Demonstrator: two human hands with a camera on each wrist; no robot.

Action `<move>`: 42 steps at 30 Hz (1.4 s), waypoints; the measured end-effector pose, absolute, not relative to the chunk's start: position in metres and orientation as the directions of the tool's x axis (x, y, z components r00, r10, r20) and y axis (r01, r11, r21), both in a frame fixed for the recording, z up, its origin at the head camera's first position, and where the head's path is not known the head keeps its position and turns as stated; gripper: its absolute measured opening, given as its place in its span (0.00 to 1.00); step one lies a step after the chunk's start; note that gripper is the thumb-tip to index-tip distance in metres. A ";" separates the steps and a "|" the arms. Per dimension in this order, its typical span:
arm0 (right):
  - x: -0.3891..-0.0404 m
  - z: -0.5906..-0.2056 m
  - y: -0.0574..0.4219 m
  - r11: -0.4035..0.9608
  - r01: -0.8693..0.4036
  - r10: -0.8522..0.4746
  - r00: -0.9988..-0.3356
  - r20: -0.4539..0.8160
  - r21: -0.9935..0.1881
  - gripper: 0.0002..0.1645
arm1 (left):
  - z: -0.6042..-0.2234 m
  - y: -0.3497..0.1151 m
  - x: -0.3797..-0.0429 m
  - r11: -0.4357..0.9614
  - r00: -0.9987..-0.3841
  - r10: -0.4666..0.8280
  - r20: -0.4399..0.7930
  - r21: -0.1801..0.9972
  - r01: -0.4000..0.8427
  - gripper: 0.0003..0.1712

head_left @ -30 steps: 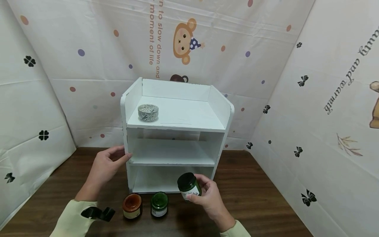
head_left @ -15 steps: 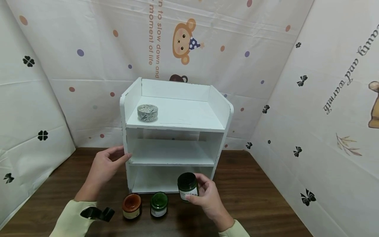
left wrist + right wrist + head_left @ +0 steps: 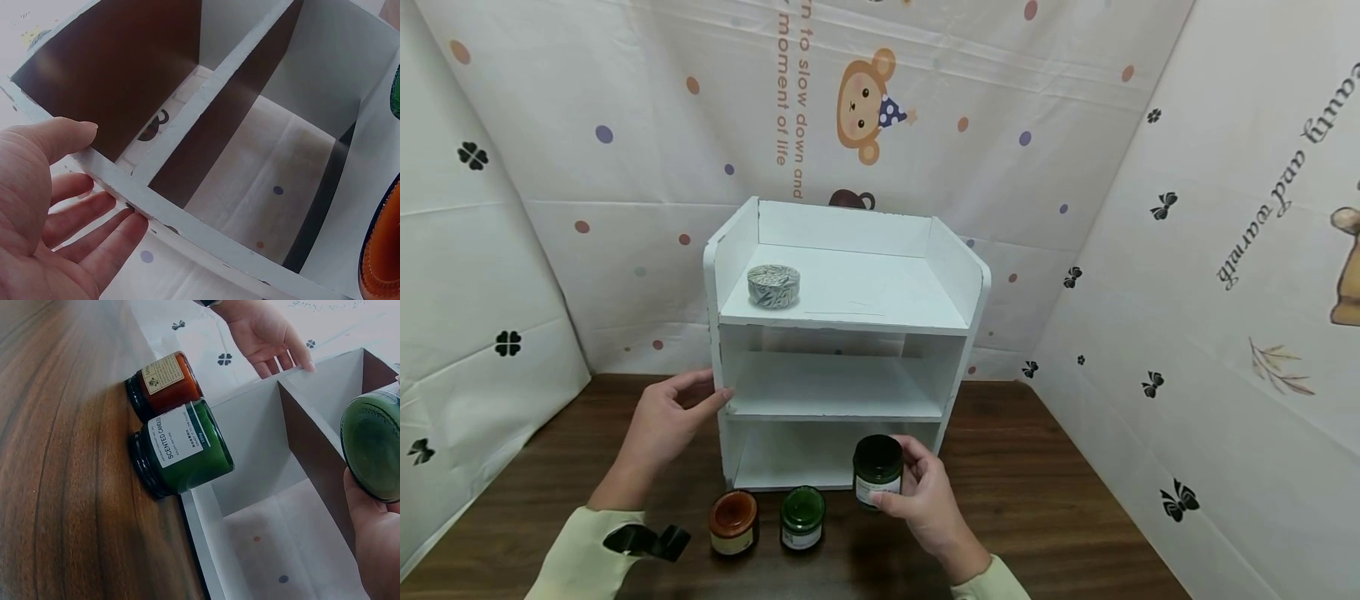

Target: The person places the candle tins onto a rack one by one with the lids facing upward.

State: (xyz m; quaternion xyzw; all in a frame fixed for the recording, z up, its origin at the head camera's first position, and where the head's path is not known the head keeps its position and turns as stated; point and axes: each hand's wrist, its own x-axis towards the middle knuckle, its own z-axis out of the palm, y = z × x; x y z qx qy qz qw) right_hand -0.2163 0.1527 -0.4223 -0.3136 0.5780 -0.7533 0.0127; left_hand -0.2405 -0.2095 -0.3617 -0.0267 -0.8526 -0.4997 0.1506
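A white three-tier shelf (image 3: 842,328) stands on the table, and my left hand (image 3: 664,423) pinches its left side panel, thumb at the front edge and fingers outside. My right hand (image 3: 931,500) holds a dark green scented candle jar (image 3: 877,471) in front of the bottom tier, black lid up; its glass base (image 3: 372,447) faces the right wrist camera. On the table in front of the shelf sit an amber candle jar (image 3: 733,522) and a green candle jar (image 3: 802,518), both upside down on their lids. The right fingers are partly hidden behind the held jar.
A round tin (image 3: 773,286) with a grey-green leaf pattern rests on the shelf's top tier, at the left. Patterned white cloth (image 3: 647,208) hangs behind and along both sides of the dark wooden table (image 3: 1037,492).
My right hand has turned the dark green candle jar from a tilt to nearly upright and shifted it very slightly right. My left hand stays on the shelf's side panel.
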 end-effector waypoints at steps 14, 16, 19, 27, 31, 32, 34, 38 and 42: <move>-0.216 -0.420 0.152 -0.353 -0.346 -0.372 -0.801 0.469 -0.869 0.31 | -0.361 -0.209 -0.239 0.499 -0.953 -0.109 0.283 0.844 0.194 0.36; -0.215 -0.420 0.152 -0.350 -0.349 -0.373 -0.799 0.471 -0.869 0.31 | -0.361 -0.209 -0.239 0.500 -0.954 -0.109 0.280 0.845 0.190 0.36; -0.214 -0.418 0.152 -0.340 -0.359 -0.372 -0.798 0.475 -0.869 0.31 | -0.361 -0.209 -0.238 0.501 -0.955 -0.109 0.275 0.845 0.185 0.37; -0.213 -0.416 0.150 -0.338 -0.391 -0.374 -0.779 0.503 -0.856 0.33 | -0.361 -0.209 -0.239 0.502 -0.955 -0.108 0.276 0.844 0.188 0.38; -0.213 -0.414 0.148 -0.328 -0.379 -0.374 -0.789 0.487 -0.865 0.34 | -0.361 -0.210 -0.239 0.503 -0.953 -0.110 0.282 0.843 0.192 0.37; -0.213 -0.414 0.147 -0.326 -0.375 -0.375 -0.792 0.483 -0.868 0.34 | -0.361 -0.210 -0.239 0.503 -0.953 -0.110 0.283 0.843 0.193 0.37; -0.213 -0.414 0.146 -0.330 -0.369 -0.379 -0.791 0.480 -0.869 0.35 | -0.361 -0.210 -0.239 0.504 -0.953 -0.110 0.284 0.842 0.193 0.37; -0.213 -0.412 0.144 -0.340 -0.380 -0.389 -0.776 0.497 -0.860 0.34 | -0.361 -0.209 -0.239 0.507 -0.954 -0.107 0.282 0.840 0.191 0.38; -0.212 -0.408 0.142 -0.329 -0.366 -0.383 -0.791 0.477 -0.871 0.34 | -0.360 -0.209 -0.239 0.510 -0.954 -0.107 0.279 0.839 0.188 0.38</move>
